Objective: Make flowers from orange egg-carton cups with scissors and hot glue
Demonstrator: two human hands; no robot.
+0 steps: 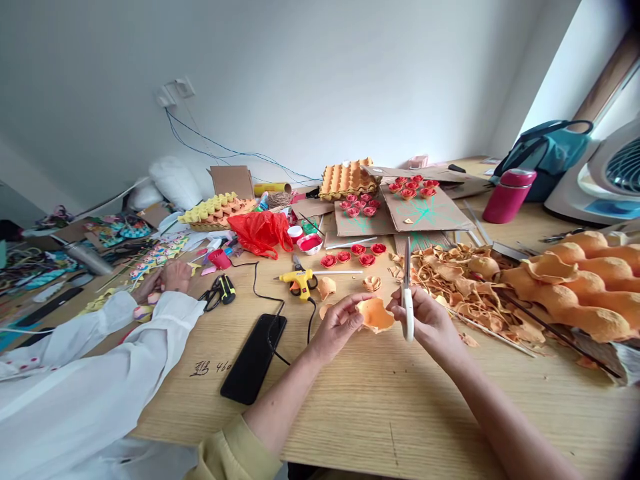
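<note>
My left hand [339, 325] pinches an orange egg-carton cup piece [376, 314] with scalloped edges, held just above the wooden table [380, 407]. My right hand [429, 320] grips white-handled scissors [407, 293], blades pointing up and away, right beside the cup. Both hands are closed on what they hold.
A yellow glue gun [300, 281], a black phone [254, 357] and red paper roses [353, 254] lie ahead. Orange carton scraps [460, 280] and a cut egg tray [585, 280] sit at right. Another person's white sleeve [90, 373] and hand [167, 278] rest at left. A maroon flask [509, 195] stands farther back.
</note>
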